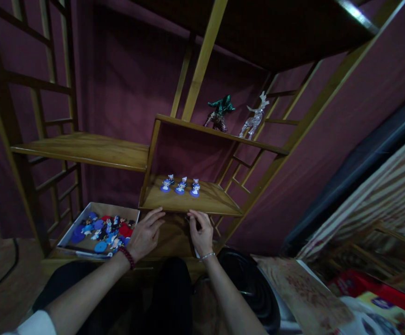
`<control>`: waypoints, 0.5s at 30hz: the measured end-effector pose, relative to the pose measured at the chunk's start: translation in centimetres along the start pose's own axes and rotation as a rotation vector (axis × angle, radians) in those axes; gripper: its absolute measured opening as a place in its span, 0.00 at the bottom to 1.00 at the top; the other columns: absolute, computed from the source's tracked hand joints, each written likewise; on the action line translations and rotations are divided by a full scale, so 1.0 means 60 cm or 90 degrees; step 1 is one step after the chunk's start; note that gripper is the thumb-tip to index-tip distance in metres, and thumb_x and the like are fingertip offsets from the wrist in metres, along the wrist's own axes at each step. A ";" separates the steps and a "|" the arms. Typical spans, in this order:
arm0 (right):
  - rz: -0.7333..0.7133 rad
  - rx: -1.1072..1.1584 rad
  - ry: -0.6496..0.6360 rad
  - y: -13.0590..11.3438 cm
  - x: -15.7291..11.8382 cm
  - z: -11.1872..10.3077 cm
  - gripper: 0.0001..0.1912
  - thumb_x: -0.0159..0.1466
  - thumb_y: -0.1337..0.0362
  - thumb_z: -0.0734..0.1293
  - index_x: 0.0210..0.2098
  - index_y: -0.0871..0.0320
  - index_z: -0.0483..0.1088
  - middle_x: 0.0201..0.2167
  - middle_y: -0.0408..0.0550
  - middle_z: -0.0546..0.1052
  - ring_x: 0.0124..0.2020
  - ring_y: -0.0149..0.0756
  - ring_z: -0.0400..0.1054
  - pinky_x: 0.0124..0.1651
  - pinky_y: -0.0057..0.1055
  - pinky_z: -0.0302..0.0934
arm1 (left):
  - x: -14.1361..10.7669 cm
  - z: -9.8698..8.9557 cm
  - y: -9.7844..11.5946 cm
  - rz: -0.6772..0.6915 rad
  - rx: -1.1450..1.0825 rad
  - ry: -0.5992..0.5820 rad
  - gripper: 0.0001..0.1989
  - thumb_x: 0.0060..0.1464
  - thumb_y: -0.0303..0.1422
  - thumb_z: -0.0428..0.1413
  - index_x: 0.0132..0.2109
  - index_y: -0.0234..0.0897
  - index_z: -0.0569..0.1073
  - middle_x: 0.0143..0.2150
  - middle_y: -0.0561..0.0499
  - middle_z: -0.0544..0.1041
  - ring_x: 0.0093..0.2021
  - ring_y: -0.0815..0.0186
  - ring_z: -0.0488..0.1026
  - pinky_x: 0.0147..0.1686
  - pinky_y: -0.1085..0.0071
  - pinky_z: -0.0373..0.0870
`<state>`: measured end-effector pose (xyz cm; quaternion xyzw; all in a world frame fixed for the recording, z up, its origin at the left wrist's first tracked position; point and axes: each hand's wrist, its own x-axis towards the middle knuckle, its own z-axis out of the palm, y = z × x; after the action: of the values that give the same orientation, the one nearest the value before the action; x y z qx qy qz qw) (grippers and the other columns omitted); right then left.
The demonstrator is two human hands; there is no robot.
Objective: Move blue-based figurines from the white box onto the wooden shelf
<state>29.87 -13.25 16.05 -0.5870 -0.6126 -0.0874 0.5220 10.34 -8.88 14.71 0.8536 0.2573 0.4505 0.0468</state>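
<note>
My left hand [148, 233], a dark red bead bracelet on its wrist, hovers by the front edge of the small shelf [174, 203]. Its fingers are stretched forward, and I see nothing in them. Just below the same edge is my right hand [201, 231], with a thin silver bangle. Its thumb and forefinger curl together in a pinch; whether something small is between the tips I cannot make out. Beyond both hands, small figurines [180, 188] with purple bases stand in front on the shelf, with darker figurines [171, 178] behind them.
A shallow cardboard box [83, 215] of jumbled blue, purple and red figurines sits at the left. Higher up stand a green-and-bronze statuette [219, 113] and a clear deer figure [254, 116]. A wooden side shelf [83, 150] juts out at left. A black rounded object [251, 288] lies low on the right.
</note>
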 end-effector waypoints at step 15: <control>-0.007 0.070 -0.222 -0.071 -0.124 0.148 0.16 0.57 0.71 0.57 0.41 0.50 0.68 0.36 0.45 0.75 0.37 0.37 0.67 0.44 0.37 0.61 | -0.096 0.013 -0.055 -0.091 0.058 -0.056 0.19 0.47 0.19 0.43 0.41 0.36 0.72 0.46 0.46 0.72 0.49 0.64 0.67 0.48 0.64 0.67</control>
<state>19.89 -12.80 8.80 -0.5608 -0.7007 0.0462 0.4387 7.01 -8.68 8.93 0.8533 0.3351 0.3961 0.0513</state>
